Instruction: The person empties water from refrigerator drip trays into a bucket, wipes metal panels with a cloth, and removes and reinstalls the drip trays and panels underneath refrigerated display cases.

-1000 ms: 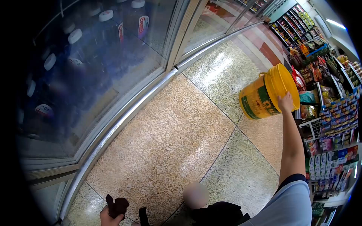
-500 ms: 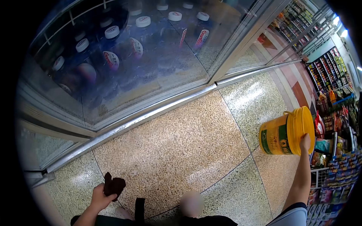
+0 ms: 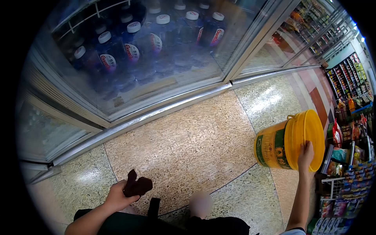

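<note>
Head camera view: A person's left hand (image 3: 119, 199) grasped a dark brown cloth (image 3: 140, 187), bunched between thumb and fingers above a speckled tile floor (image 3: 188, 137), while the right hand (image 3: 306, 156), arm outstretched, gripped a yellow plastic bucket (image 3: 294, 137) at its rim. The bucket, bearing a green-and-yellow label (image 3: 279, 147), was tilted over at the person's right, its mouth turned away from the cloth; whether its base touched the tiles could not be told. Ahead, white-capped bottles (image 3: 133, 43) with red-lettered labels stood in rows behind a glass door (image 3: 164, 72) above a shiny metal sill (image 3: 168, 103). Packaged goods (image 3: 358, 176) lined store racks beyond the bucket.
</note>
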Action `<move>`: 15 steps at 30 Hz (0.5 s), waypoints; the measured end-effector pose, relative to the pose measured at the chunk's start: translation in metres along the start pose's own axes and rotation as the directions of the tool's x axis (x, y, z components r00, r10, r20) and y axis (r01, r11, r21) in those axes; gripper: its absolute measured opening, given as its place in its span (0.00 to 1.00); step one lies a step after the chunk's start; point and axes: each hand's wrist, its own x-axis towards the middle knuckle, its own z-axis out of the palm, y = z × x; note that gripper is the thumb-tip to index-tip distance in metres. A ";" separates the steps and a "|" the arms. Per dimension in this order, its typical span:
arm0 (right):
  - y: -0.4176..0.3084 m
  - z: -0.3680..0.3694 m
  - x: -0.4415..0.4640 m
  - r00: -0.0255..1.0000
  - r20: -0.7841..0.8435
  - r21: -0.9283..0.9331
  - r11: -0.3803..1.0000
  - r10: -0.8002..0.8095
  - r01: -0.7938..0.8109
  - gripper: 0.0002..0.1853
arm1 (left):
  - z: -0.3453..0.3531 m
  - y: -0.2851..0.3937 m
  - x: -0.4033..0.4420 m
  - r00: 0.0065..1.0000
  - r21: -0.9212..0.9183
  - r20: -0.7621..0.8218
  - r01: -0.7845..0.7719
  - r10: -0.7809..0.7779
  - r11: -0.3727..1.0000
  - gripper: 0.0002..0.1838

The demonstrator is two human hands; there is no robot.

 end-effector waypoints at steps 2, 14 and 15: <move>-0.040 -0.009 -0.008 0.999 0.043 0.055 0.998 0.019 -0.022 0.06 | 0.004 -0.007 0.005 0.999 0.032 0.025 0.038 -0.039 0.999 0.21; -0.161 -0.044 -0.046 0.996 0.080 0.211 0.975 0.051 -0.067 0.08 | 0.076 0.091 0.086 0.978 -0.778 0.197 0.195 -0.063 0.597 0.21; -0.175 -0.046 -0.045 0.996 -0.072 0.095 0.994 -0.056 0.063 0.10 | 0.084 0.099 0.091 0.975 -0.742 0.198 0.214 -0.097 0.636 0.22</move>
